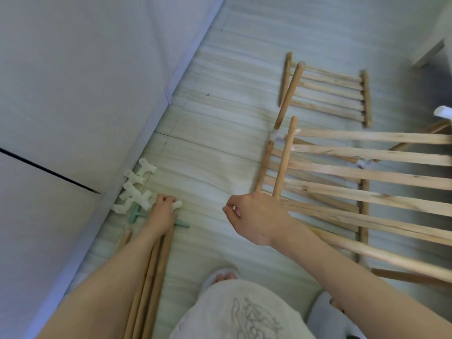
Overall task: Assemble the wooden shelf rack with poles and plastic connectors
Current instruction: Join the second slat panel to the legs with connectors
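Note:
My left hand reaches to the pile of white plastic connectors by the wall and curls round one white connector. Green T-shaped connectors lie beside and under that hand. Loose wooden poles run along the floor beneath my left forearm. My right hand hovers mid-floor with its fingers loosely curled and nothing visible in it. Just past it lies the partly built rack: slatted shelves with poles joined by white connectors.
A smaller slatted wooden shelf lies flat farther off. A pale wall and its skirting run along the left. My knee in light fabric and a slippered foot are at the bottom. A white furniture leg stands at upper right.

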Demonstrator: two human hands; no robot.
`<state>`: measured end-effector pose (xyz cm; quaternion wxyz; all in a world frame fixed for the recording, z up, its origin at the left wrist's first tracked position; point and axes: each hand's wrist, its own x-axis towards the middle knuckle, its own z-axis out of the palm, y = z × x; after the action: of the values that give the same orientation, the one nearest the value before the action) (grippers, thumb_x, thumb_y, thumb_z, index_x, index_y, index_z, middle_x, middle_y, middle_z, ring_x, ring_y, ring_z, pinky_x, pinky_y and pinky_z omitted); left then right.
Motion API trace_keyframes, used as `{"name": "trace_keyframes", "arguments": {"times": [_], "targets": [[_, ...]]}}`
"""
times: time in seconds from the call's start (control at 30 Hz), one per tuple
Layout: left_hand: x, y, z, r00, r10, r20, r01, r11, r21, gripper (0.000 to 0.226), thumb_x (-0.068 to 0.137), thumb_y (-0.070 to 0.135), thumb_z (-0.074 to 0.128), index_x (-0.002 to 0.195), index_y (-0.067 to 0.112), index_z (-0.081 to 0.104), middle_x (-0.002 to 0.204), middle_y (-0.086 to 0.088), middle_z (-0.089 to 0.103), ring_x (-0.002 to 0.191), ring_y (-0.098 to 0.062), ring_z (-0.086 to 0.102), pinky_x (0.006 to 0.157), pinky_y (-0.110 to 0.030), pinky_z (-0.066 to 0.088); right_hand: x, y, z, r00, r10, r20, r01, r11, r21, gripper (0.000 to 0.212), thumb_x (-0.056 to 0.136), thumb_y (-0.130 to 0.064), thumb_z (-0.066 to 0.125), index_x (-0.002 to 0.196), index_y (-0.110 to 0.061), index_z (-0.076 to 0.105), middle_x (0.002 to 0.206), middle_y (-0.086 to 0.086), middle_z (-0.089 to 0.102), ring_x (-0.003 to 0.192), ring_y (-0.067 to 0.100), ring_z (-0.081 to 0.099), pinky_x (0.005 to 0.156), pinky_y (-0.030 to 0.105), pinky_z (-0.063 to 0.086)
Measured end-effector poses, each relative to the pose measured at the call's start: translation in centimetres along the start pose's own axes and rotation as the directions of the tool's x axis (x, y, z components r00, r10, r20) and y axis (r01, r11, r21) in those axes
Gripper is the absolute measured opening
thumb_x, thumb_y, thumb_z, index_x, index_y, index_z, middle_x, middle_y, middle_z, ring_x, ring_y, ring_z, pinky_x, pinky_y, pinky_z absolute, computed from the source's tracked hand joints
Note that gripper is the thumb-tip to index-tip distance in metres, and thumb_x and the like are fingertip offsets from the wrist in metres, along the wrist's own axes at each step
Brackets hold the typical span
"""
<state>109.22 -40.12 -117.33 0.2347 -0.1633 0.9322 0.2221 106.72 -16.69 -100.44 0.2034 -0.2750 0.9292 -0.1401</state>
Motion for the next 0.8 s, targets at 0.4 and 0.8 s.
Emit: {"name": "trace_keyframes", "arguments": {"times": [0.4, 0.8], "targets": [[-4.7, 5.9, -5.3, 0.951, 0.161, -0.262, -0.233, 0.934, -0.272, 0.027, 0.084, 0.004, 0.063, 0.111, 0.004, 0.061, 0.120, -0.014, 0.052, 0.107, -0.025, 0.052, 0.087, -0.023, 0.036, -0.9, -0.4, -1.0, 0.988, 0.059, -0.143, -0.051, 0.997, 0.054, 0.039, 0.098, -0.040, 0.032, 0.077, -0.016, 0.055, 0.078, 0.006, 0.064, 0.083, 0.031, 0.061, 0.061, 0.032, 0.039], [-16.5, 15.0, -10.4, 0.890, 0.339, -0.307, -0.452, 0.746, -0.489, 0.020, 0.085, 0.010, 0.066, 0.101, 0.021, 0.063, 0.090, 0.014, 0.059, 0.068, -0.004, 0.056, 0.058, -0.004, 0.041, -9.5, 5.2, -4.8, 0.961, 0.236, -0.142, -0.208, 0.960, 0.188, 0.026, 0.097, -0.029, 0.045, 0.111, -0.013, 0.061, 0.111, 0.010, 0.066, 0.105, 0.030, 0.059, 0.083, 0.034, 0.044]]}}
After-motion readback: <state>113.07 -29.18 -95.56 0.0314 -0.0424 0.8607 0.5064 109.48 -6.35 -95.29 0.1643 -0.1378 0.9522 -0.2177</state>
